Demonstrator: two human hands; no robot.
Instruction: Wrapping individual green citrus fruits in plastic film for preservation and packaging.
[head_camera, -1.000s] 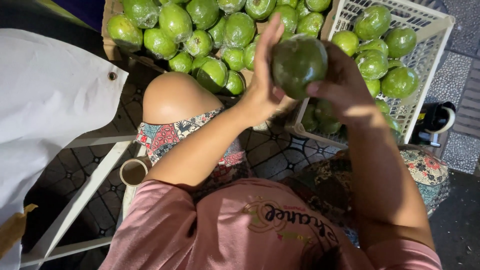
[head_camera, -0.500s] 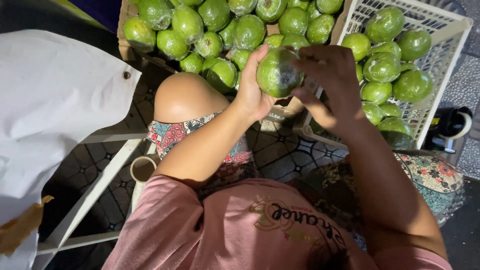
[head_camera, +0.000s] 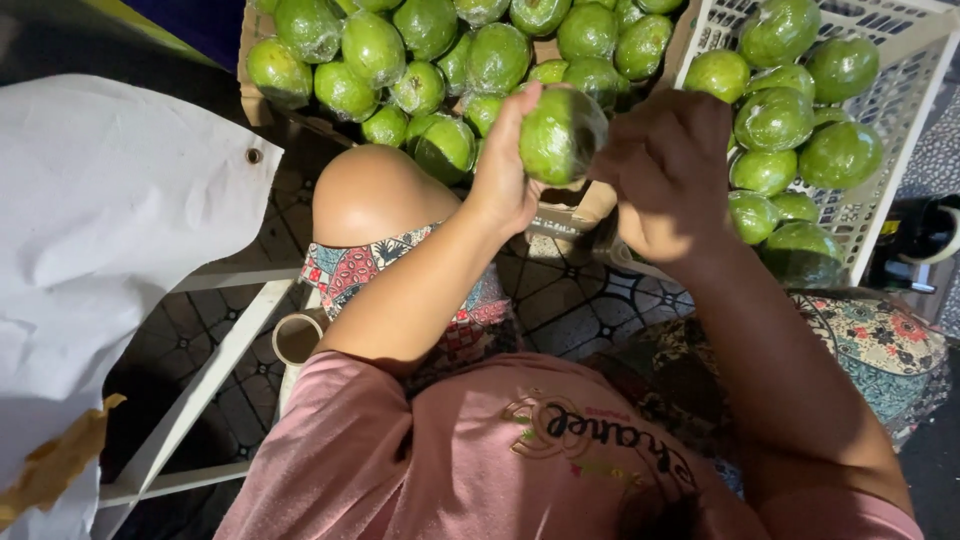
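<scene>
A round green fruit (head_camera: 560, 135) sits between both of my hands, above my knees. My left hand (head_camera: 508, 165) cups its left side with the fingers reaching up over the top. My right hand (head_camera: 668, 170) covers its right side, fingers curled toward it. Behind the fruit lies a cardboard box (head_camera: 262, 108) heaped with several more green fruits (head_camera: 420, 60). To the right stands a white plastic crate (head_camera: 905, 120) holding several similar fruits (head_camera: 790, 120).
White paper or sheeting (head_camera: 100, 230) hangs at the left over a white frame (head_camera: 210, 375). My bare left knee (head_camera: 365, 195) is below the box. A patterned tile floor (head_camera: 570, 295) shows between my legs. A dark object (head_camera: 920, 240) lies right of the crate.
The fruit and both hands have dropped from over the crate's edge and shifted left toward the box. My right hand has closed further around the fruit's right side.
</scene>
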